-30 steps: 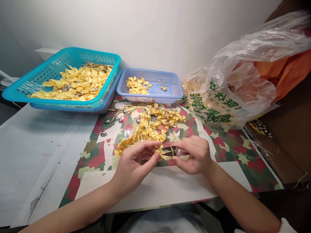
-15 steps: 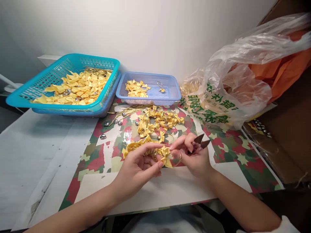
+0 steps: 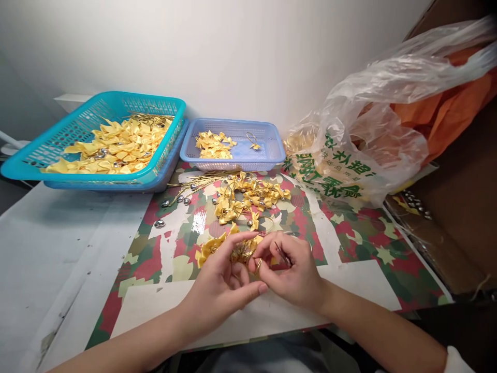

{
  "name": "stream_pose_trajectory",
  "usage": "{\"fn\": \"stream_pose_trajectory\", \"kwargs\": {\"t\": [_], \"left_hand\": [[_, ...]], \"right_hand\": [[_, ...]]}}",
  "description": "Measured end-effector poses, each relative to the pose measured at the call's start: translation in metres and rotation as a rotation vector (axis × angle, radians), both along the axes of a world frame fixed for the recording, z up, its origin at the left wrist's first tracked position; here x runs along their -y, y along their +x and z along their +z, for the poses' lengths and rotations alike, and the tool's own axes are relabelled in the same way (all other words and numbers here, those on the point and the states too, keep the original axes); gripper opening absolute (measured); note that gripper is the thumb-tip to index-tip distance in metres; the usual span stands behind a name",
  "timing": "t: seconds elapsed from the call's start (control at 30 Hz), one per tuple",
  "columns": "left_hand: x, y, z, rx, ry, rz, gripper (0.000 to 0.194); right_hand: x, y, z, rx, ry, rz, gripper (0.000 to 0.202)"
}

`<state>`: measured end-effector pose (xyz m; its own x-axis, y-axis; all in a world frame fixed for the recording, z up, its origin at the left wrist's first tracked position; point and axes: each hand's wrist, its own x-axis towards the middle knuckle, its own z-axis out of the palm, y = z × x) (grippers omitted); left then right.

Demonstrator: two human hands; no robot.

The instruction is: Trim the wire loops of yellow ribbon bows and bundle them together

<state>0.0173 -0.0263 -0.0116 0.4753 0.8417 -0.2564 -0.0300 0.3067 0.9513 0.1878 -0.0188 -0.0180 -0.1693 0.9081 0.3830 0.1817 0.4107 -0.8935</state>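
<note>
My left hand (image 3: 229,280) is curled round the near side of a yellow ribbon wreath with gold wires (image 3: 212,246), thumb stretched toward my right hand. My right hand (image 3: 291,267) has its thumb and forefinger pinched on a thin gold wire loop (image 3: 258,265), and dark-bladed scissors (image 3: 283,255) lie in its palm, mostly hidden by the fingers. The two hands almost touch. Behind them lies a heap of yellow bows on gold wire (image 3: 248,197), with silver bells (image 3: 186,200) and loose gold wires (image 3: 205,180) to its left.
A turquoise basket (image 3: 11,171) full of yellow bows, bells and wires stands at the left on a blue one. A small blue basket (image 3: 233,165) holds more bows. At the right are a plastic bag (image 3: 349,160) with green print and a brown box (image 3: 458,233).
My right hand has turned inward and moved left, closer to my left hand. The scissor blades now point up and left, and the bow between the hands is no longer plainly visible.
</note>
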Motion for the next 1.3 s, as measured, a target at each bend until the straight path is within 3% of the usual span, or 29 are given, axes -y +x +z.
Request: {"fn": "stream_pose_trajectory", "kwargs": {"t": [0.13, 0.2, 0.27, 0.33, 0.4, 0.5, 0.63, 0.8, 0.93, 1.1, 1.2, 1.3], "left_hand": [[-0.004, -0.001, 0.001, 0.036, -0.049, -0.035, 0.053], [-0.008, -0.002, 0.003, 0.124, -0.161, -0.032, 0.052], [-0.013, -0.004, 0.006, 0.237, -0.316, -0.003, 0.05], [-0.017, -0.006, 0.009, 0.328, -0.455, 0.027, 0.046], [-0.021, -0.008, 0.01, 0.38, -0.519, 0.05, 0.038], [-0.024, -0.012, 0.008, 0.45, -0.522, 0.092, 0.027], [-0.025, -0.014, 0.008, 0.51, -0.5, 0.15, 0.027], [-0.023, -0.012, 0.014, 0.384, -0.429, 0.252, 0.022], [-0.022, -0.007, 0.013, 0.231, -0.354, 0.31, 0.025], [-0.02, -0.003, 0.008, 0.184, -0.318, 0.301, 0.04], [-0.021, -0.003, 0.007, 0.199, -0.316, 0.245, 0.03], [-0.022, -0.003, 0.008, 0.22, -0.308, 0.189, 0.024]], "right_hand": [[-0.008, 0.01, 0.006, -0.143, -0.103, 0.141, 0.034], [-0.016, 0.018, 0.005, -0.112, -0.133, 0.062, 0.033], [-0.025, 0.025, 0.0, 0.05, -0.12, -0.141, 0.032], [-0.033, 0.028, -0.008, 0.322, -0.08, -0.259, 0.031], [-0.038, 0.027, -0.015, 0.552, -0.029, -0.259, 0.028], [-0.041, 0.023, -0.02, 0.688, 0.024, -0.209, 0.023], [-0.043, 0.022, -0.017, 0.618, 0.01, -0.211, 0.022], [-0.044, 0.028, -0.01, 0.228, 0.041, -0.389, 0.014], [-0.034, 0.025, -0.003, 0.107, 0.123, -0.302, 0.023], [-0.021, 0.017, 0.0, 0.151, 0.411, -0.04, 0.025], [-0.019, 0.015, -0.003, 0.212, 0.596, 0.13, 0.022], [-0.02, 0.015, -0.004, 0.302, 0.709, 0.194, 0.022]]}}
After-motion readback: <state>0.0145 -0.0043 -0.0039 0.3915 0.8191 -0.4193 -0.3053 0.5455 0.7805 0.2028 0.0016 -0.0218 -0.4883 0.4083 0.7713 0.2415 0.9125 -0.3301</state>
